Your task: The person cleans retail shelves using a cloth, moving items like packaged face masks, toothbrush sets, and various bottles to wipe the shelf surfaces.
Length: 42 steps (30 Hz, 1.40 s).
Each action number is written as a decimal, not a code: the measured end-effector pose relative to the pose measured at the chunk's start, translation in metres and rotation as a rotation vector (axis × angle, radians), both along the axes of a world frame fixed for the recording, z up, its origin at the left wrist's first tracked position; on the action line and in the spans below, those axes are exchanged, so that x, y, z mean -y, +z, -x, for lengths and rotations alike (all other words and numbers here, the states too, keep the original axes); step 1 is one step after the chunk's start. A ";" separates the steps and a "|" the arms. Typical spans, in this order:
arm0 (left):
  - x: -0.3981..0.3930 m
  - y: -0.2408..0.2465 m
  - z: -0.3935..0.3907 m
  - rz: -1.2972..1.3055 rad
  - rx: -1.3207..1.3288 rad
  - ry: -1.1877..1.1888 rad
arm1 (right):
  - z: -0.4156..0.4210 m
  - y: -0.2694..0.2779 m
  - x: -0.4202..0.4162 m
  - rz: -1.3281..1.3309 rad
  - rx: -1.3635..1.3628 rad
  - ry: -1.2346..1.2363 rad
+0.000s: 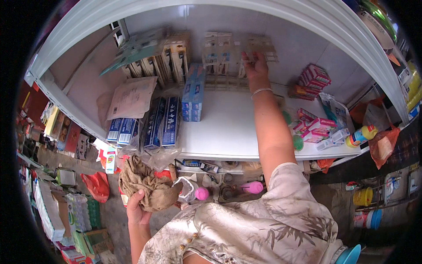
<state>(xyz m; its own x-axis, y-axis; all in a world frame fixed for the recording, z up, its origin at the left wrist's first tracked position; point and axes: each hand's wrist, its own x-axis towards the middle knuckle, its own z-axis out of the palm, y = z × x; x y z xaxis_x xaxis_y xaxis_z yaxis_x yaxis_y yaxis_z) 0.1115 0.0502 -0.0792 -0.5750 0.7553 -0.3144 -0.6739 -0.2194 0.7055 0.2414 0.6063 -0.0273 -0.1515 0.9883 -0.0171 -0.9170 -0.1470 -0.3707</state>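
Observation:
My left hand (140,208) grips a crumpled brown cloth (148,188) in front of the shelf's left part. My right arm reaches deep over the white shelf (227,132). At the back, my right hand (255,66) is at a flat, see-through packet (263,46); whether it holds the packet is unclear. Left of that hand stand upright packs (217,49) against the back wall. A stack of light blue boxes (193,92) sits nearer the middle, with dark blue toothpaste boxes (170,122) beside it.
Pink boxes (318,128), a yellow bottle (361,136) and an orange plastic bag (384,145) are at the shelf's right end. A white metal beam (211,5) arches overhead. Pink round-ended items (252,187) lie below the shelf edge. Packed goods (79,211) stand on the floor at left.

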 end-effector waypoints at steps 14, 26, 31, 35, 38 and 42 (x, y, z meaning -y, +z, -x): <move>0.001 0.000 0.002 -0.009 -0.001 -0.002 | -0.026 -0.052 -0.005 0.058 0.420 0.247; -0.012 0.024 -0.013 0.121 -0.240 -0.051 | -0.042 -0.027 0.000 -0.023 0.064 0.316; -0.078 0.042 -0.031 -0.106 -0.860 -0.292 | -0.042 -0.002 0.023 -0.018 0.160 0.237; -0.191 0.038 -0.043 -0.203 -1.606 -0.314 | -0.043 0.010 0.027 0.042 0.197 0.241; -0.251 0.007 -0.053 0.250 -1.910 -0.441 | -0.048 -0.009 0.000 -0.056 0.151 0.323; -0.279 0.002 -0.066 0.280 -1.963 -0.545 | -0.037 0.000 0.026 -0.005 0.208 0.204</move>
